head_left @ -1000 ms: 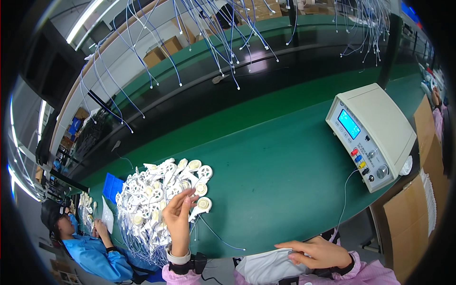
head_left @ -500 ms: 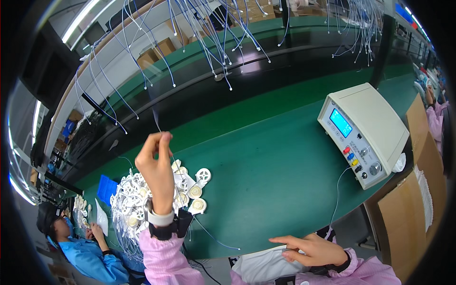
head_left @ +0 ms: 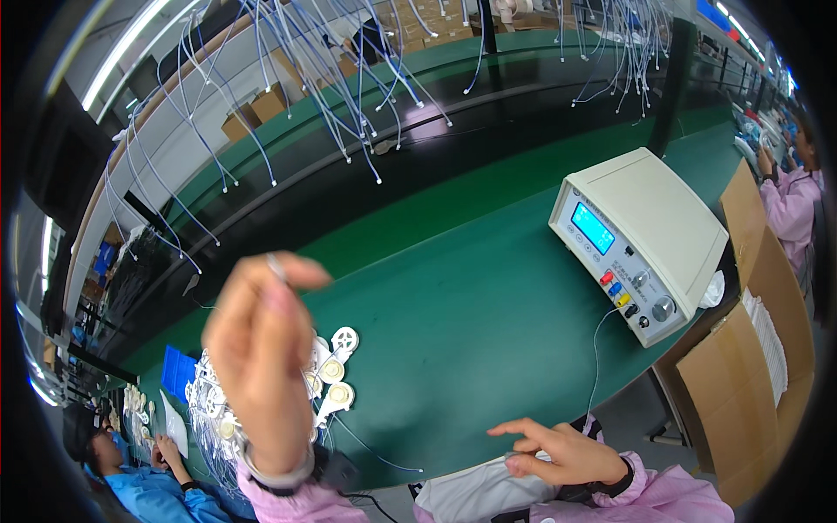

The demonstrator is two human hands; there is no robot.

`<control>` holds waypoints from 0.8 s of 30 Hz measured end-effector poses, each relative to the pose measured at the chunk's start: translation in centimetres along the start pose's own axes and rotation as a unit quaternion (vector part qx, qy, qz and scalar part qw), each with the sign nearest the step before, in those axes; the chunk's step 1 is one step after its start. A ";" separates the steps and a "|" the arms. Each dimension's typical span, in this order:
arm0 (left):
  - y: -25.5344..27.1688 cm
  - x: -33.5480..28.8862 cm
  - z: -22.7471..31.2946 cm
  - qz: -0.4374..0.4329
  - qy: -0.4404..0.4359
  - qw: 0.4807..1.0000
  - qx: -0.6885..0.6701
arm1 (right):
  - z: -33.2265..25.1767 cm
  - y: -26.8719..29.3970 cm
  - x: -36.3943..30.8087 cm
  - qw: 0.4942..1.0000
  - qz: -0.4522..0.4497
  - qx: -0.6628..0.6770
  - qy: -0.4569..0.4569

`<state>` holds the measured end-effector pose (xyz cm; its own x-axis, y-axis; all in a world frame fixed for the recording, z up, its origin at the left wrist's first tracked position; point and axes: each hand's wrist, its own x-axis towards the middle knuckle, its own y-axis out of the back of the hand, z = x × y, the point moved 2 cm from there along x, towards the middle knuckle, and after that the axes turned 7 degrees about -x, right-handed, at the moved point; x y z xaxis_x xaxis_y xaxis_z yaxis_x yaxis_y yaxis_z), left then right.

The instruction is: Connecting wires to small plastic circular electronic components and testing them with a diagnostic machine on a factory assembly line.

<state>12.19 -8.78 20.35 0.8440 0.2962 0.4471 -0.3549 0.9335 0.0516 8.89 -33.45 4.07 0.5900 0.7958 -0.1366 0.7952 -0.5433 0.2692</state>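
My left hand (head_left: 261, 357) is raised over the pile of white plastic parts (head_left: 336, 370) with thin wires, on the left of the green bench. Motion blurs it; its fingers look bent, and whether anything is between them cannot be seen. The hand and wrist cover much of the pile. Round cream discs and a spoked wheel show at the pile's right side. My right hand (head_left: 567, 453) hangs at the bench's front edge, above the pale grey cloth (head_left: 475, 492) on my lap. Its index finger is stretched out, the fingers apart, and nothing is plainly held.
A cream test instrument (head_left: 641, 244) with a lit blue screen stands at right, a lead running off its front. Beside it is an open cardboard box (head_left: 732, 383). Bundled wires (head_left: 349, 78) hang overhead. A blue bin (head_left: 179, 373) and a person in blue (head_left: 157, 479) are at left.
My left hand has come down and closer to the camera, now blurred. The whole view has shifted, so the bench things sit further left. My right hand keeps much the same pose.
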 end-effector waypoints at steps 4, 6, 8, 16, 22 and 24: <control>-0.9 -7.1 -2.2 -0.100 0.239 0.966 0.004 | -0.8 0.3 1.0 0.992 0.095 0.082 0.034; -1.9 -9.3 -3.2 -0.123 0.290 0.948 0.048 | -1.8 1.6 1.6 0.990 0.111 0.076 0.034; -2.0 -10.5 -3.7 -0.154 0.288 0.944 0.055 | -2.7 2.1 2.2 0.983 0.148 0.088 0.058; -2.2 -11.8 -3.5 -0.221 0.176 0.950 0.135 | -4.1 0.9 3.9 0.966 0.213 0.020 0.145; -1.8 -12.5 -4.3 -0.230 0.094 0.956 0.153 | -4.1 0.6 4.1 0.964 0.195 0.008 0.178; -1.5 -12.2 -4.0 -0.247 0.143 0.948 0.140 | -4.1 0.7 4.0 0.962 0.190 -0.013 0.194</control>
<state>4.01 -12.97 11.27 0.9954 -0.0825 0.0488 0.0523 0.8942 0.4445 11.23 -29.56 7.58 0.7369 0.5840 0.3405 0.5257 -0.8117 0.2545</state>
